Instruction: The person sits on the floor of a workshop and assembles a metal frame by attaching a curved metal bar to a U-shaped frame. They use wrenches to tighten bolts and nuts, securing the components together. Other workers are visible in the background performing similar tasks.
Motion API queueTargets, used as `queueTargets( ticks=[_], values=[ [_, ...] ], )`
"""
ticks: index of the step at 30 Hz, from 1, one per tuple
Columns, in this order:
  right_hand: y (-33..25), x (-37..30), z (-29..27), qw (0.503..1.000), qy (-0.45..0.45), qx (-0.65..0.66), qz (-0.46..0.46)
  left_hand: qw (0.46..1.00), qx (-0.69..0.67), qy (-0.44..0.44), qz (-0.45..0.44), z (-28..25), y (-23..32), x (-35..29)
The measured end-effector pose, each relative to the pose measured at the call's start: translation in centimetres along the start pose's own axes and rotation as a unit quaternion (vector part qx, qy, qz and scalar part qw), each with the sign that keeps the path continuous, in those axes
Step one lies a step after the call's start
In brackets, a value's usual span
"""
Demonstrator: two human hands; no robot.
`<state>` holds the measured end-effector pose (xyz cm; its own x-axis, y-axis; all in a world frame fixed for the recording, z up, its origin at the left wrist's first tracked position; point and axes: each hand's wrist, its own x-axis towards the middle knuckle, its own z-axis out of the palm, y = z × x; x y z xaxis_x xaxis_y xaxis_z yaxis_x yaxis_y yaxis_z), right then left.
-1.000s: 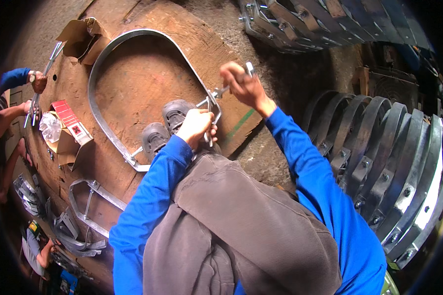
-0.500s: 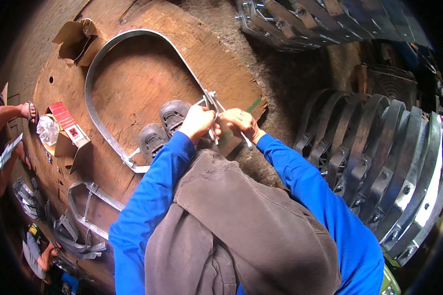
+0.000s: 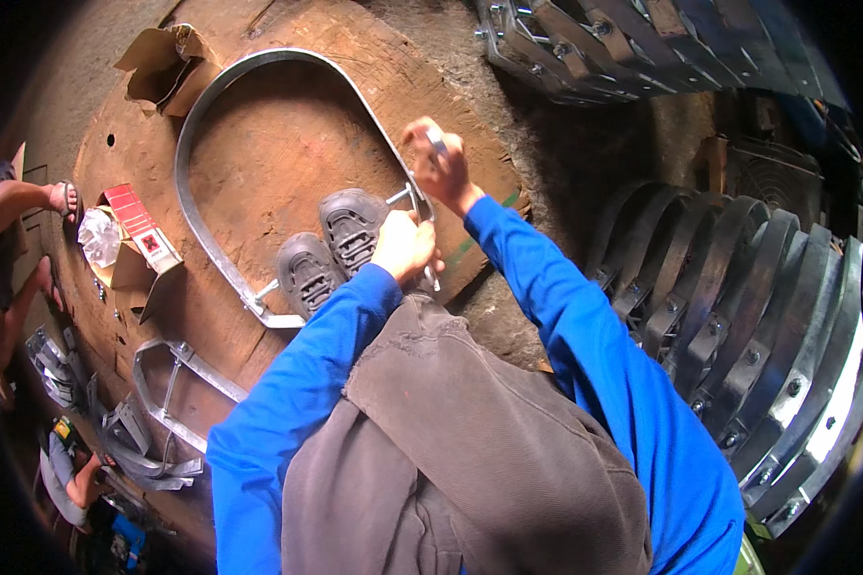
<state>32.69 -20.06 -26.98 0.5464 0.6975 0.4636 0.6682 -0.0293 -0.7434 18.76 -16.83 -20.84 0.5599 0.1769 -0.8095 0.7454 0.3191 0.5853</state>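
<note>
A large grey metal band, bent into a rounded loop, lies on the wooden board around my shoes. My left hand is closed around the band's right end, close to a bolt that sticks inward there. Just beyond that end, my right hand is raised beside the band with curled fingers. A small shiny piece shows at its fingers, but motion blur hides what it is. Another bolt sits at the band's other end.
Several metal bands stand in a row at the right, with more metal parts above. On the board are an open carton, a red-and-white box and a smaller metal frame. Another person's foot is at the left.
My right hand has moved up and left, away from my left hand; the metal rod it held is no longer plainly visible. My left hand stays at the band's end, shifted slightly right.
</note>
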Motion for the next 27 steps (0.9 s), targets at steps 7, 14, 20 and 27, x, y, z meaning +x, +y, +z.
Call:
queueTargets(
  ticks=[7, 14, 20, 27],
  values=[
    [1.8, 4.2, 3.3, 0.985, -0.003, -0.046, 0.168, 1.0, 0.007, 0.006, 0.02, -0.2, -0.7, 0.3],
    [2.2, 5.8, 4.3, 0.959, -0.059, -0.107, 0.256, 0.999, 0.016, 0.009, 0.036, -0.1, -1.0, 0.8],
    [3.7, 6.4, 5.5, 0.94, -0.112, -0.137, 0.292, 0.999, 0.013, 0.02, 0.029, 0.1, -0.8, 0.8],
    [5.0, 6.6, 3.4, 0.948, -0.084, -0.14, 0.274, 1.0, 0.003, -0.003, 0.002, -0.7, -0.5, 0.0]
  ],
)
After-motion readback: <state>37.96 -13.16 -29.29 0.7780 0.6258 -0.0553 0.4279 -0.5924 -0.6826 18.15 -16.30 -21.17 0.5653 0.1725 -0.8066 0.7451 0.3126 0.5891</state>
